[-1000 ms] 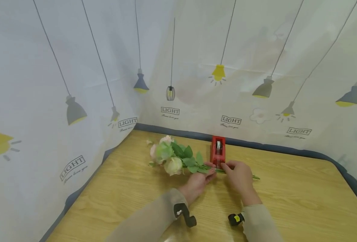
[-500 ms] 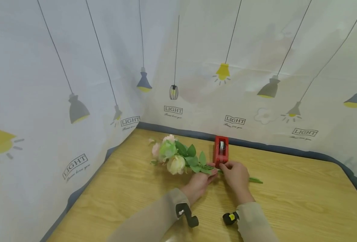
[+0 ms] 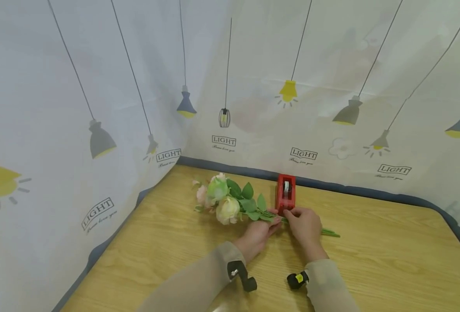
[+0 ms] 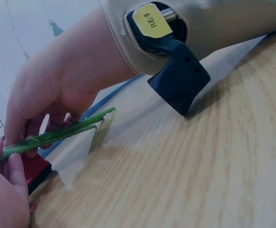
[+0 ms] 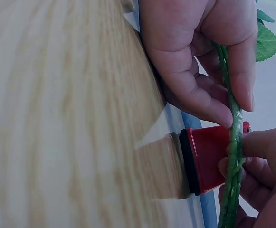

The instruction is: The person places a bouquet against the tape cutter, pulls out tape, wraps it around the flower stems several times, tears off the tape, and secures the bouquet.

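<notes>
In the head view, a bunch of artificial roses [image 3: 227, 209], pink, cream and green, lies across the table with its heads to the left. My left hand [image 3: 255, 237] holds its green stems between thumb and fingers, just below the leaves. Close beside it, my right hand [image 3: 305, 226] pinches the stems further along, their cut ends sticking out to the right. A glossy clear patch, like tape, shows on the stems [image 5: 234, 175] between the hands in the right wrist view. Right behind the fingers stands a red tape dispenser [image 3: 286, 190]; its front end is partly hidden.
The wooden table [image 3: 167, 260] ends at a dark blue border along a pale curtain [image 3: 261, 56] printed with lamps. Black camera mounts [image 3: 242, 275] are strapped to both sleeves and stick out above the tabletop.
My right hand has moved slightly left, closer to my left hand, and the stem ends have dipped a little. The view has shifted slightly. In the last half second hardly anything differs.
</notes>
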A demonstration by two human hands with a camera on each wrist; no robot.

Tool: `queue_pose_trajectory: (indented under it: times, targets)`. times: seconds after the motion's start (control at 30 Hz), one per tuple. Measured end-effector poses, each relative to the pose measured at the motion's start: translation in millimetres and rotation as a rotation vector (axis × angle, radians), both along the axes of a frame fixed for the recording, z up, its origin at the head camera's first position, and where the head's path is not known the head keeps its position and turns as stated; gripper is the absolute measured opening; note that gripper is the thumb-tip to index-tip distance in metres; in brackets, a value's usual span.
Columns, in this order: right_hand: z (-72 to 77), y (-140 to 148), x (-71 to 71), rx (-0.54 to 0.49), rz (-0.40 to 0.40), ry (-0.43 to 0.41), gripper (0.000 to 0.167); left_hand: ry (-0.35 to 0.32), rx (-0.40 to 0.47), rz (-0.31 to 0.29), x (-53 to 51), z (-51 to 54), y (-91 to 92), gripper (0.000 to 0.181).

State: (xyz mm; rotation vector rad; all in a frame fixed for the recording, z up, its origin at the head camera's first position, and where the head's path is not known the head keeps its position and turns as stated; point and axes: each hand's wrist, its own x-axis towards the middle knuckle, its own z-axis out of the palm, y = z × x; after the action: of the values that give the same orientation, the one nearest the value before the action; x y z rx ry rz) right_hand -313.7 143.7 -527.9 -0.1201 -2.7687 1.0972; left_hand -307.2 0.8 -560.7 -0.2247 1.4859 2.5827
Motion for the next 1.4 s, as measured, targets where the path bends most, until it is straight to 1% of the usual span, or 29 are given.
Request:
queue_pose_trajectory:
  times: [0.13,0.27,0.37,0.47,0.6,1.0,1.13,1.4]
  targets:
    - [-0.8,0.8,-0.3,0.009,-0.009,0.0,0.031,-0.008,0.006,0.019,-1.9,-2.7,2.0,0.016]
    - [-0.1,1.6,0.2,0.018,-0.006,-0.003,0.03,-0.01,0.007,0.014,-2.4,-4.3,2.5,0.016]
    - [-0.8,2.1,0.0,0.023,0.008,-0.011,0.029,-0.012,0.004,0.008,-1.5,-3.8,2.3,0.016]
    - [-2.5,2.6,-0.9,0.029,0.025,-0.018,0.028,-0.014,0.003,0.015,-0.2,-3.5,2.1,0.015]
    - [-3.6,2.7,-1.1,0.029,0.029,-0.028,0.028,-0.012,0.002,0.015,1.4,-3.7,1.6,0.014]
    - [-1.7,2.5,-0.8,0.035,0.011,-0.052,0.03,-0.011,-0.011,-0.013,2.0,-2.3,0.8,0.015]
    - [-0.6,2.2,-0.8,0.034,0.003,-0.059,0.03,-0.012,-0.006,-0.006,1.3,-1.9,1.6,0.015]
    - [-4.2,3.6,-4.3,0.052,0.005,-0.052,0.03,-0.017,-0.021,0.008,2.6,0.7,2.8,0.016]
